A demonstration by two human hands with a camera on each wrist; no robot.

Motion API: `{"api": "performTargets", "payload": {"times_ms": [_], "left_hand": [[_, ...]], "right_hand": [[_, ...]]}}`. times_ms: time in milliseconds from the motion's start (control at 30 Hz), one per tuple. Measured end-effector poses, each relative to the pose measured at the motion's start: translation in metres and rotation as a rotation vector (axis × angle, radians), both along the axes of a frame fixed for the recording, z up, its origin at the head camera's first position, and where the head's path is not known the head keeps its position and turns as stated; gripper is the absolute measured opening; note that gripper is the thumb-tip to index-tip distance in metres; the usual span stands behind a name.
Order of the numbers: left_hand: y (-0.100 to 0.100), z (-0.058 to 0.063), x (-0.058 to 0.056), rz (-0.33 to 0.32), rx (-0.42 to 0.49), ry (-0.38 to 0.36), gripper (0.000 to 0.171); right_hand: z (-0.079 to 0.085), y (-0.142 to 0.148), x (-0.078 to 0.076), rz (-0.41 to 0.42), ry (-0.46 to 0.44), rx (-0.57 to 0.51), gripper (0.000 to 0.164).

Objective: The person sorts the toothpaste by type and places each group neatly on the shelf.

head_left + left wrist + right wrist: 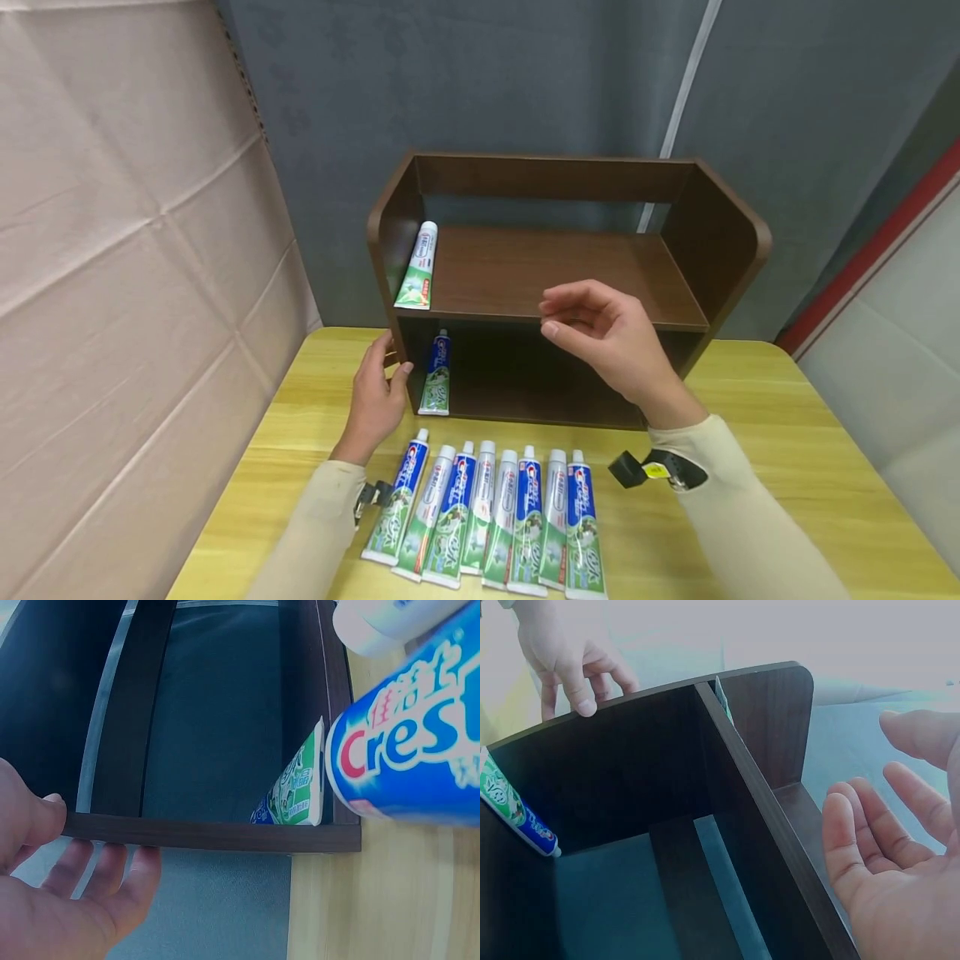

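My left hand (pixel 377 405) holds the left side panel of a dark brown two-tier shelf (pixel 555 267), thumb at its front edge and fingers on the outer side. Loosely curved and holding nothing, my right hand (pixel 611 337) hovers before the upper tier. On that tier a white-and-green toothpaste tube (pixel 420 267) leans at the left wall. Below it, a blue-and-green toothpaste tube (pixel 437 375) stands at the left of the lower tier, cap toward the back. The left wrist view shows the thumb (pixel 51 814) by the panel edge.
Several toothpaste tubes (pixel 528 521), blue and white ones mixed, lie in a row on the yellow wooden table (pixel 787 500) before the shelf. A grey curtain (pixel 487 75) hangs behind, and a pale cloth wall (pixel 135 250) stands at the left.
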State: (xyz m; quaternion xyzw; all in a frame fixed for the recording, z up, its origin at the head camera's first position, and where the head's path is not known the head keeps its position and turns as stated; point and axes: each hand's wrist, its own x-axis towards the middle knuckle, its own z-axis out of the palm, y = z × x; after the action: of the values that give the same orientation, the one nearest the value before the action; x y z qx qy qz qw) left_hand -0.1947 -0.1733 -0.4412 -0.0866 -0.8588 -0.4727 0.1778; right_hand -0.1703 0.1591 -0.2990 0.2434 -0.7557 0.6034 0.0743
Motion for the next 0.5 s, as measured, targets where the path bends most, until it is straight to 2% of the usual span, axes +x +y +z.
{"api": "performTargets", "payload": {"times_ms": [500], "left_hand": [[0.002, -0.001, 0.004, 0.005, 0.0, 0.002, 0.055]], "right_hand": [[-0.03, 0.03, 0.023, -0.049, -0.038, -0.042, 0.034]]}}
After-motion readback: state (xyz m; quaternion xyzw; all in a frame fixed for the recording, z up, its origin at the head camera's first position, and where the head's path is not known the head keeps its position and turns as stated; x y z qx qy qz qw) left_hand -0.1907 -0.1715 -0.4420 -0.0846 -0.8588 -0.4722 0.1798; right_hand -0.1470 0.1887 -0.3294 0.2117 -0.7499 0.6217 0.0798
